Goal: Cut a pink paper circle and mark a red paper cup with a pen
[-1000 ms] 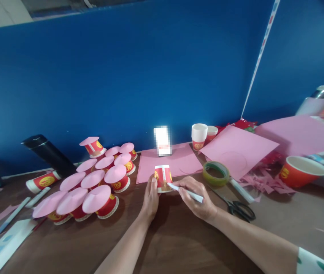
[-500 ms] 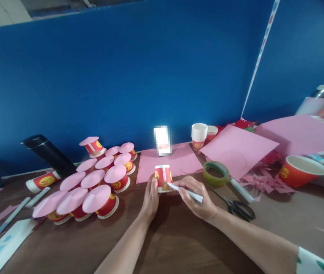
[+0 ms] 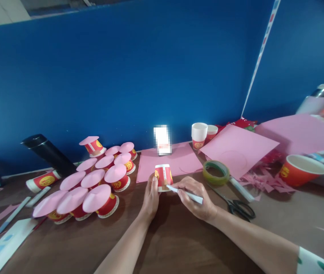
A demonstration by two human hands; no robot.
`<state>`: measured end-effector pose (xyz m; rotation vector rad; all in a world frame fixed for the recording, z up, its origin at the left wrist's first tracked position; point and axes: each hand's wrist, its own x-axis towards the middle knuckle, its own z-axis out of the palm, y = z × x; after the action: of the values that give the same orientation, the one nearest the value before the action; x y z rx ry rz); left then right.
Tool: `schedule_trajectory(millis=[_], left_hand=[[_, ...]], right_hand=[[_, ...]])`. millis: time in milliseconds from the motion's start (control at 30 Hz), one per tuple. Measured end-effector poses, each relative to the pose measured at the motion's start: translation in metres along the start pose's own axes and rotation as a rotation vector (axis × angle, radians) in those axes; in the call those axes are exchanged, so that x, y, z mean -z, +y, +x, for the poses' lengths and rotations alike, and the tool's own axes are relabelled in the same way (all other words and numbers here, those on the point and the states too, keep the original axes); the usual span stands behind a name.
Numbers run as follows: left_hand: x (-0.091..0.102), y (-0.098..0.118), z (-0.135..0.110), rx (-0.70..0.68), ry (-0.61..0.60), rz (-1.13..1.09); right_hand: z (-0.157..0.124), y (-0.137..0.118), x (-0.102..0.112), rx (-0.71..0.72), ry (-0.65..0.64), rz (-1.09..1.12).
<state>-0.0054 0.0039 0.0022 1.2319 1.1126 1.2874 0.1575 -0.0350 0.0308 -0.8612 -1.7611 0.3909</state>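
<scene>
An upside-down red paper cup [image 3: 161, 175] with a pale vertical strip down its side stands at the middle of the table. My left hand [image 3: 151, 196] is closed on the cup's left side. In my right hand [image 3: 194, 198] a white pen-like tool [image 3: 192, 196] is gripped, its tip against the lower part of the cup. Whether it is a pen or a craft knife I cannot tell. Behind the cup lie stacked pink paper sheets [image 3: 147, 163]. To the left stand several inverted red cups topped with pink paper discs [image 3: 96, 198].
At right lie a roll of tape [image 3: 216, 179], black-handled scissors [image 3: 241, 209], pink paper scraps [image 3: 270, 182] and an orange-red paper bowl [image 3: 301, 171]. White-and-red cups [image 3: 199, 133] stand near the blue partition [image 3: 150, 76]. A black flask [image 3: 52, 154] and a power strip [image 3: 5, 245] are at left.
The tool's tip has shifted very slightly left and down on the cup, with my right hand. My left hand keeps its hold.
</scene>
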Motion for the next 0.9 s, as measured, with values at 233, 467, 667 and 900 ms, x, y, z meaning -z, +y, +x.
schedule_trajectory(millis=[233, 467, 667, 900], left_hand=[[0.001, 0.005, -0.001, -0.058, 0.012, 0.075], [0.001, 0.002, 0.001, -0.040, 0.023, 0.097], [0.003, -0.003, 0.002, -0.045, 0.014, 0.103], [0.003, -0.005, 0.002, -0.059, 0.016, 0.050]], right_hand=[[0.000, 0.001, 0.000, -0.020, -0.002, 0.008], [0.001, -0.001, 0.000, -0.027, 0.003, 0.006], [-0.001, 0.002, 0.000, -0.025, -0.010, -0.003], [0.002, -0.003, 0.001, -0.016, -0.011, -0.016]])
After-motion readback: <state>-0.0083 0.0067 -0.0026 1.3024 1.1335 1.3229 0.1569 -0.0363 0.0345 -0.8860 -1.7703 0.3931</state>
